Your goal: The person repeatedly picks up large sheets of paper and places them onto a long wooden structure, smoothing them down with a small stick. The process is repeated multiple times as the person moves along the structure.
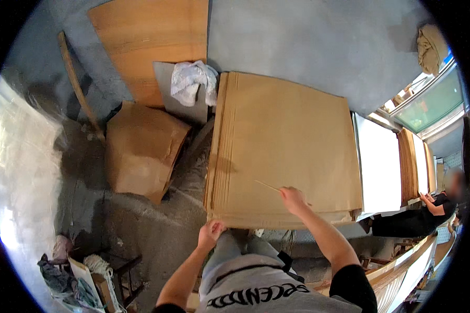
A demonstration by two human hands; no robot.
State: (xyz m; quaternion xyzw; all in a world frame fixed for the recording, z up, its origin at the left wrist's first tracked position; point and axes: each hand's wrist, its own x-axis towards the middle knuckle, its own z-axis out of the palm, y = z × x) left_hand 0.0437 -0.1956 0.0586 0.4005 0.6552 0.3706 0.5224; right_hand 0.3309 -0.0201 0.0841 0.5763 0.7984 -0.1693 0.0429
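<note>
In front of me lies a tall stack of large brown cardboard sheets (292, 130), its layers fanned in steps along the left side. My right hand (294, 200) is closed over the near part of the top sheet. It grips a thin, pale stick (266, 184) that points to the far left, low over the cardboard. At the stack's near left corner is my left hand (211, 233), fingers curled together against the edge. Whatever is between those fingers, if anything, is too small to make out.
White sheets (378, 161) and more brown stacks (407, 167) stand to the right, where a person in black (418, 216) works. On the left a bent cardboard piece (143, 148) rests below an orange-brown board (151, 47). A white cloth (190, 81) hangs on a grey panel.
</note>
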